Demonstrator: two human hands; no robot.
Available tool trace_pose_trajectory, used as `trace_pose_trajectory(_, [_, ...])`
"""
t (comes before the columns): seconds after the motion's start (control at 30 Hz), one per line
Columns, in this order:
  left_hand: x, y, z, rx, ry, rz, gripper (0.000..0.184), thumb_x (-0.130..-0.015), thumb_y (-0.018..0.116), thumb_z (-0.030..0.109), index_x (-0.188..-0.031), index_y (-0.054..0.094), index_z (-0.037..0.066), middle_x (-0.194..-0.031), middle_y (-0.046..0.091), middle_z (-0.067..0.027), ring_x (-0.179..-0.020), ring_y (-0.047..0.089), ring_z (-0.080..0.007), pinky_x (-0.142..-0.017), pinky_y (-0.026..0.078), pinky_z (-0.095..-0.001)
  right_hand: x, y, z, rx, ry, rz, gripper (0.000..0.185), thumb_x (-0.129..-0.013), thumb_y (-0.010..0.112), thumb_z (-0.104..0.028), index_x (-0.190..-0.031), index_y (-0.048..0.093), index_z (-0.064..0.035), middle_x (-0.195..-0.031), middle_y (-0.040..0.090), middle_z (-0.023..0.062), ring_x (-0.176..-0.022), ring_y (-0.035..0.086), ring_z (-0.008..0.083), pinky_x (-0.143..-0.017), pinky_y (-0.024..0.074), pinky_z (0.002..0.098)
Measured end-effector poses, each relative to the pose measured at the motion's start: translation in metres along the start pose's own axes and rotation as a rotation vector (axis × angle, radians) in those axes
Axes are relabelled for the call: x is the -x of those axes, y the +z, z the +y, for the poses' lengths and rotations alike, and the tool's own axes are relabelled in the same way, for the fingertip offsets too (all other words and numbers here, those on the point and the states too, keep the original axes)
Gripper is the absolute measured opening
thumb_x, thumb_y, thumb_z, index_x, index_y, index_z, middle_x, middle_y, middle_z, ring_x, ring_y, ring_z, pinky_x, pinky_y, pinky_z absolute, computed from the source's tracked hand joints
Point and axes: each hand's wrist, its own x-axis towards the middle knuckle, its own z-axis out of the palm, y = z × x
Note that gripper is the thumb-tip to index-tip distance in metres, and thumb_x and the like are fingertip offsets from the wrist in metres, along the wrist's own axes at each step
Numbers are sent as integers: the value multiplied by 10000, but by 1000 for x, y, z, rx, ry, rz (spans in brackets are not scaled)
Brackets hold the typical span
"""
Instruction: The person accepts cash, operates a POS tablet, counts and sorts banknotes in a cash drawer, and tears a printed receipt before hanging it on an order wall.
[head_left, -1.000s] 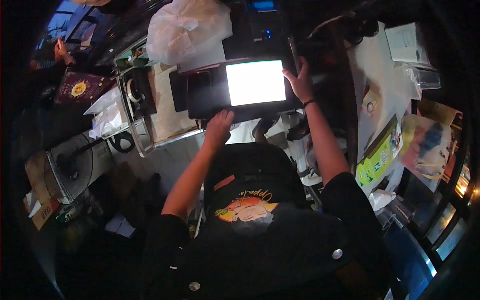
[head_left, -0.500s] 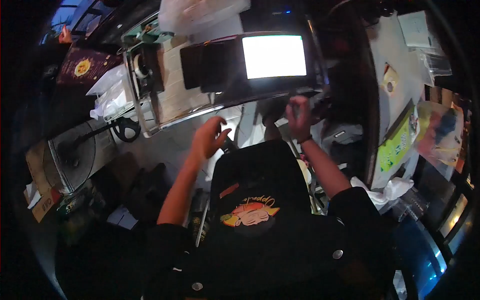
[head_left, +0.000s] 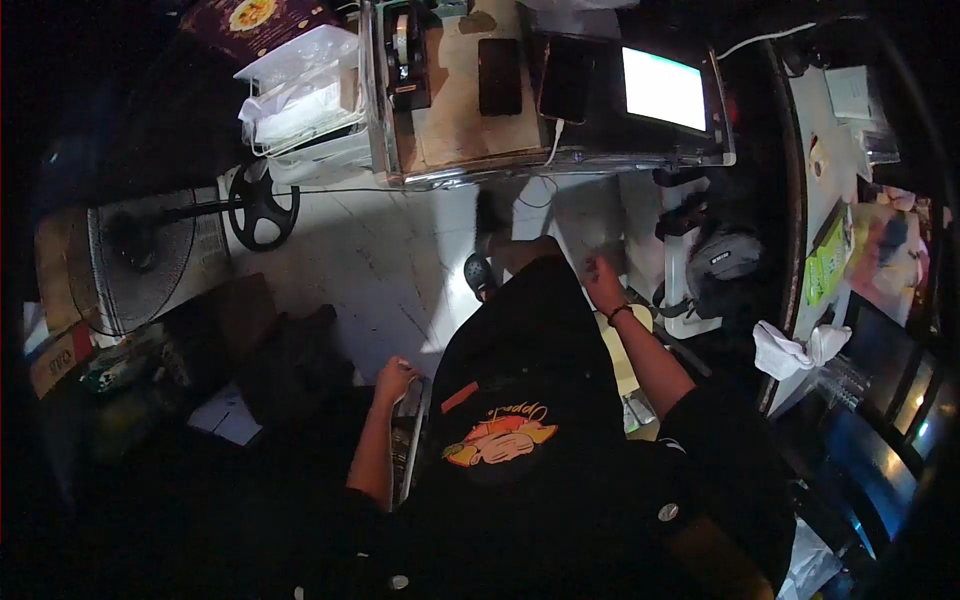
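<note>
My left hand (head_left: pixel 397 382) is low on the left, fingers curled, beside the upper end of a silver metal rail (head_left: pixel 413 440). Whether it grips the rail is unclear. My right hand (head_left: pixel 605 285), with a dark band at the wrist, hangs over the floor right of my knee. Its fingers are loosely bent and apart, with no object visible in them. A black apron (head_left: pixel 540 360) with a printed cartoon face covers my lap. Beside my right forearm is a pale yellow surface (head_left: pixel 622 350), perhaps a seat.
Ahead stands a metal-edged table (head_left: pixel 460 135) with two dark phones (head_left: pixel 500 78) (head_left: pixel 566 80), a bright tablet screen (head_left: pixel 663 88) and a tape dispenser (head_left: pixel 405 50). A fan (head_left: pixel 140 250) is left; a dark bag (head_left: pixel 725 258) and a cloth (head_left: pixel 800 348) are right.
Both hands have come away from the table edge toward my body, the left one farther down beside the rail. My view has shifted, bringing more floor and the bag into sight.
</note>
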Motion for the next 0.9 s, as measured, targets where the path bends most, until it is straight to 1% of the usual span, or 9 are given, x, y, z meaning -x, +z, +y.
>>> trace_pose_trajectory(0.03, [-20, 11, -36, 18, 4, -2, 326, -751, 702, 170, -988, 523, 37, -773, 589, -142, -712, 588, -306, -677, 466, -375, 3, -1, 4, 29, -50, -26, 352, -756, 598, -152, -1082, 520, -44, -1052, 578, 168, -947, 579, 319, -814, 459, 393])
trace_pose_trajectory(0.1, [-33, 25, -75, 483, -73, 43, 316, -737, 710, 136, -972, 522, 40, -736, 574, -110, -632, 570, -226, -629, 462, -350, 5, 0, 15, 78, -40, -37, 342, -752, 604, -150, -1068, 530, -44, -1025, 594, 164, -932, 588, 317, -803, 464, 392])
trace_pose_trajectory(0.23, [2, 14, -23, 538, -166, 73, 315, -724, 713, 108, -962, 518, 39, -722, 558, -85, -600, 542, -162, -595, 452, -333, -9, 9, 16, 101, -94, 39, 326, -751, 606, -170, -1045, 548, -39, -969, 628, 162, -903, 607, 319, -777, 477, 397])
trace_pose_trajectory(0.37, [1, 19, -11, 424, -85, 29, 326, -723, 718, 129, -967, 519, 46, -711, 552, -84, -579, 537, -164, -574, 443, -335, -38, 16, -23, 62, 30, -151, 341, -752, 613, -204, -1048, 554, -44, -969, 626, 173, -908, 604, 328, -779, 477, 402])
trace_pose_trajectory(0.43, [-6, 24, -9, 346, -8, 31, 322, -730, 715, 137, -973, 520, 55, -703, 546, -80, -585, 537, -169, -571, 439, -337, -47, 20, -46, 340, -21, -185, 330, -779, 613, -244, -1051, 559, -63, -1052, 613, 143, -980, 587, 309, -821, 466, 375])
trace_pose_trajectory(0.53, [-16, 29, 6, 115, 51, 69, 333, -738, 715, 187, -987, 524, 77, -708, 552, -89, -620, 543, -197, -581, 434, -355, -54, 17, -48, 88, -165, -222, 342, -767, 623, -241, -1046, 567, -52, -1017, 614, 145, -938, 591, 314, -800, 468, 377])
trace_pose_trajectory(0.7, [-31, 18, 85, 31, 150, 96, 372, -742, 701, 269, -1018, 530, 88, -774, 599, -129, -744, 600, -289, -676, 457, -388, -51, -37, -25, 163, -225, -230, 417, -771, 621, -247, -1121, 556, -28, -1029, 606, 166, -937, 590, 310, -818, 468, 367])
trace_pose_trajectory(0.8, [-46, 18, 141, -35, 195, 103, 356, -758, 677, 275, -1031, 535, 95, -804, 610, -132, -781, 611, -306, -689, 462, -386, -63, -84, -9, 42, -132, -245, 434, -780, 610, -240, -1157, 541, -36, -1079, 597, 174, -991, 578, 315, -854, 457, 366])
trace_pose_trajectory(0.9, [-58, 31, 201, -105, 178, 104, 352, -767, 656, 277, -1044, 538, 95, -854, 621, -143, -791, 612, -314, -693, 467, -389, -74, -130, 6, 150, -77, -187, 438, -787, 590, -227, -1176, 530, -34, -1119, 584, 179, -1033, 561, 323, -878, 446, 377])
